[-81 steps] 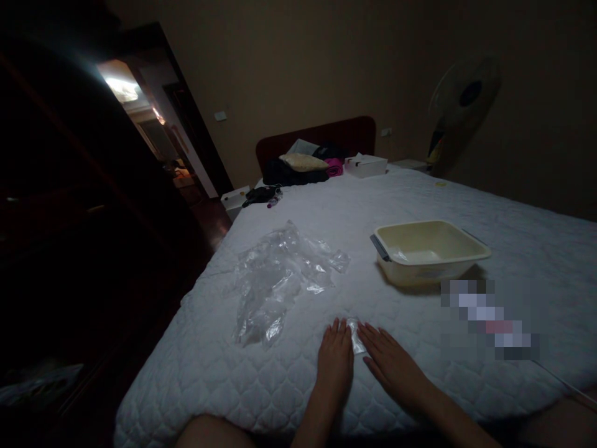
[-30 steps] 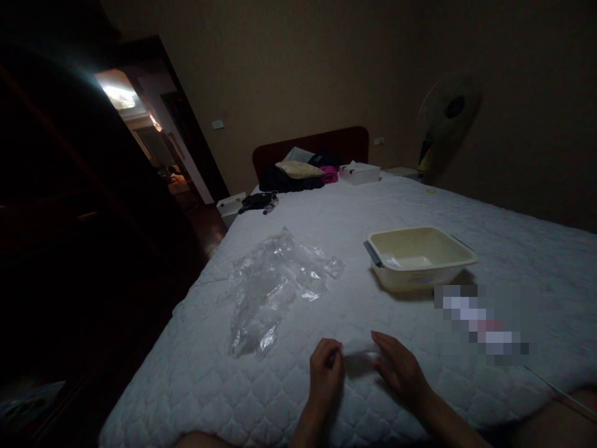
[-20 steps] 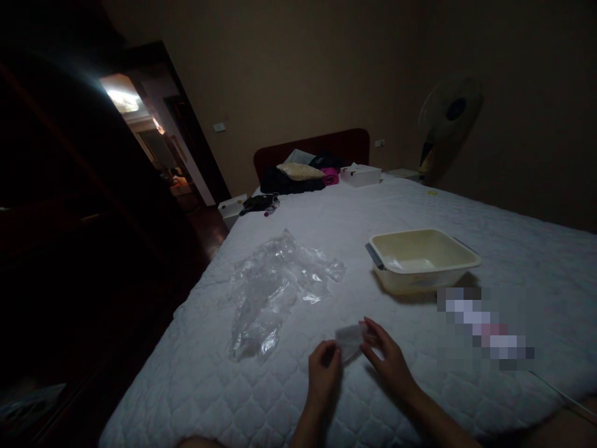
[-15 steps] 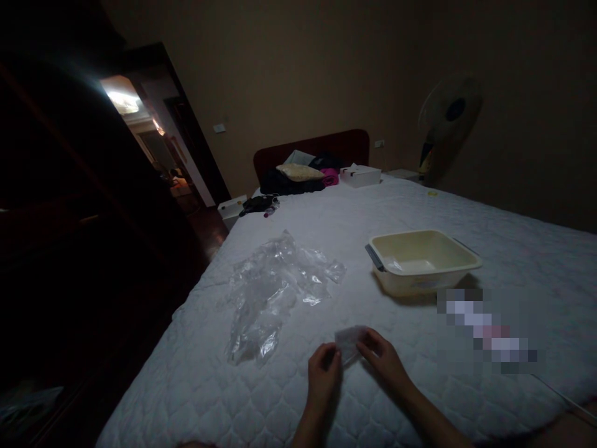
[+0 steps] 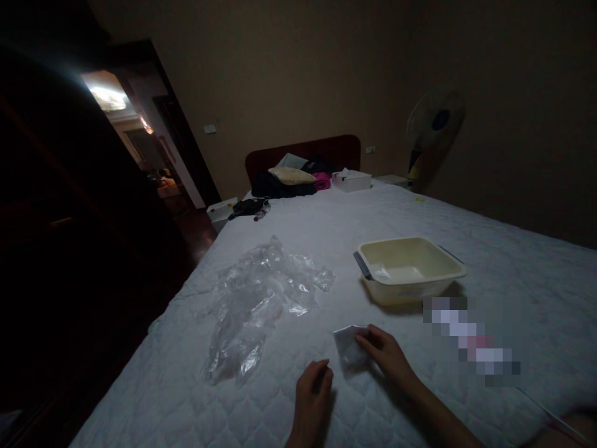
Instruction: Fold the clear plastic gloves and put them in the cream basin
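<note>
My right hand (image 5: 385,353) pinches a small folded clear plastic bag (image 5: 349,350) just above the white quilted mattress (image 5: 326,236). My left hand (image 5: 313,393) hovers a little to the left of the bag with its fingers curled in, and nothing shows in it. A loose heap of crumpled clear plastic bags (image 5: 256,295) lies to the left. A cream plastic basin (image 5: 408,267) with dark handles stands beyond my right hand.
A blurred-out object (image 5: 469,339) lies right of my hand. Clothes and a pillow (image 5: 291,177) and a white box (image 5: 351,180) sit by the dark headboard. A standing fan (image 5: 431,134) is at the far right. The mattress's left edge drops to a dark floor.
Both hands pressed the small bag flat, then lifted it together. Now my left hand has let go and drawn back; my right hand alone holds the folded bag.
</note>
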The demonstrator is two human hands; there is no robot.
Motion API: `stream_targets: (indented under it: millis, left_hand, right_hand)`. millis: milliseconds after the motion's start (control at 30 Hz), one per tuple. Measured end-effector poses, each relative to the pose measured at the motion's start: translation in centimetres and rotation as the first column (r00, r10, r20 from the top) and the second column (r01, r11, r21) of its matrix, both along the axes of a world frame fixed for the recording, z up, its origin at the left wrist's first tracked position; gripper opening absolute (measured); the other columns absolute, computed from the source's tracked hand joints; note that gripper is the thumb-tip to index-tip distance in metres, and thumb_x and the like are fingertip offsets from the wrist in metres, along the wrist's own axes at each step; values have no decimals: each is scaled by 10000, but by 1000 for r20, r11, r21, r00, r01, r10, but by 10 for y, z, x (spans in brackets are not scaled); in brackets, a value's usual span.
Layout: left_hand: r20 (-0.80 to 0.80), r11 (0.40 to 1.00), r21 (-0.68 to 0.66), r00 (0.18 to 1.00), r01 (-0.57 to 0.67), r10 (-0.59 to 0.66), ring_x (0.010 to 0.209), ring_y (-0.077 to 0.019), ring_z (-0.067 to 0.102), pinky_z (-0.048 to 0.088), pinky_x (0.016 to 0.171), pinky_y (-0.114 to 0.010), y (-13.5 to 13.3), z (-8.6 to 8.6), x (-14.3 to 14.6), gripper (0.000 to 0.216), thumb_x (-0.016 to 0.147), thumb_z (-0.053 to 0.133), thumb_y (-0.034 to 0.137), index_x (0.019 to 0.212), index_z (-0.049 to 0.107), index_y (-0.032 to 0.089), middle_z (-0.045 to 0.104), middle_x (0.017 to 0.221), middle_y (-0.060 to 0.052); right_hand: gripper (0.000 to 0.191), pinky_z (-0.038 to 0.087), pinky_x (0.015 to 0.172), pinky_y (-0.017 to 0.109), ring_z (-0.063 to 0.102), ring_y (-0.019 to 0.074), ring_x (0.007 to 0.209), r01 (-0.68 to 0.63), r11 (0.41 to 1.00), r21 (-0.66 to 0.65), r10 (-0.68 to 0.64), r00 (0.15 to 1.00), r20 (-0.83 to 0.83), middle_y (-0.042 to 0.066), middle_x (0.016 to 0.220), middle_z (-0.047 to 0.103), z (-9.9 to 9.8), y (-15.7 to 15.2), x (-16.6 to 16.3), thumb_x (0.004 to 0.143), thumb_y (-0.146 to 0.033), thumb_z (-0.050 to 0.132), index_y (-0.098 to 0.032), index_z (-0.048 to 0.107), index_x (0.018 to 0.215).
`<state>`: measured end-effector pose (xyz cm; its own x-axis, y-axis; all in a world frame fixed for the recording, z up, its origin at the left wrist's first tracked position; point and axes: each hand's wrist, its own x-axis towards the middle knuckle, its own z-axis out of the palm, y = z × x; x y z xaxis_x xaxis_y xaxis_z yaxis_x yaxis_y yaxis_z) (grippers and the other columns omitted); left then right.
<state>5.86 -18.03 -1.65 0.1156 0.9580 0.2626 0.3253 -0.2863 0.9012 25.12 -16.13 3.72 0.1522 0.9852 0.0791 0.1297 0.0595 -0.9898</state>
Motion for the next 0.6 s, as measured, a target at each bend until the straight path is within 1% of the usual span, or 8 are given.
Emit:
stream_targets:
  millis: [67, 100, 167, 233, 300, 367, 467, 600]
  left_hand:
    - [-84, 993, 114, 996, -10, 19, 765, -165, 621, 516, 695, -275, 0, -3, 0, 183, 859, 489, 287, 896, 637, 186, 646, 834, -48]
    - [-140, 978, 209, 989, -12, 42, 769, -165, 620, 521, 689, -278, 0, -6, 0, 175, 863, 478, 263, 894, 630, 184, 643, 838, -54]
    - [-268, 892, 452, 951, -20, 157, 849, -189, 615, 523, 725, -314, 2, -13, 1, 172, 853, 473, 211, 938, 620, 181, 640, 906, -79]
    - [-380, 769, 639, 868, -5, 321, 992, -236, 576, 512, 781, -376, 5, -21, 1, 224, 833, 471, 170, 1012, 607, 178, 618, 1038, -110]
    - [-466, 700, 712, 781, 52, 415, 1041, -258, 552, 515, 776, -386, 10, -29, 0, 259, 815, 470, 159, 1039, 599, 161, 598, 1098, -127]
    - [-521, 664, 738, 727, 120, 448, 1011, -254, 571, 525, 747, -366, 14, -36, -1, 253, 802, 471, 163, 1018, 601, 150, 611, 1075, -129]
    - [-520, 629, 766, 701, 131, 488, 963, -246, 598, 520, 740, -358, 21, -46, -2, 221, 794, 457, 135, 960, 603, 152, 640, 1008, -122]
    - [-484, 591, 799, 701, 110, 524, 880, -212, 635, 515, 702, -312, 27, -55, -1, 184, 809, 451, 126, 891, 603, 187, 670, 906, -89]
  right_hand:
    - [293, 452, 589, 276, 589, 191, 649, 14, 999, 30, -16, 997, 71, 32, 655, 647, 16, 6, 21, 680, -449, 635, -156, 650, 683]
    - [287, 459, 612, 286, 599, 197, 672, 8, 999, 42, -12, 995, 103, 39, 687, 661, 25, 10, 32, 688, -444, 628, -160, 663, 718]
    - [285, 470, 633, 302, 610, 208, 696, 21, 997, 70, -31, 988, 149, 42, 725, 674, 46, 18, 55, 683, -444, 626, -174, 671, 761]
    - [283, 474, 630, 304, 614, 207, 695, 46, 995, 93, -64, 978, 200, 41, 716, 672, 68, 29, 78, 697, -451, 613, -177, 663, 749]
    - [305, 481, 631, 308, 617, 209, 703, 90, 986, 140, -119, 970, 211, 47, 739, 673, 88, 44, 101, 683, -464, 627, -174, 652, 774]
    - [322, 478, 605, 301, 610, 201, 668, 119, 978, 172, -159, 957, 244, 48, 704, 657, 101, 64, 122, 666, -468, 644, -163, 634, 768]
    - [395, 467, 543, 277, 596, 182, 598, 164, 971, 175, -202, 952, 230, 20, 623, 624, 104, 100, 147, 616, -452, 688, -154, 599, 859]
    - [354, 424, 451, 229, 549, 136, 480, 172, 985, -5, -166, 955, 245, -44, 502, 547, 86, 143, 164, 644, -338, 675, -150, 535, 910]
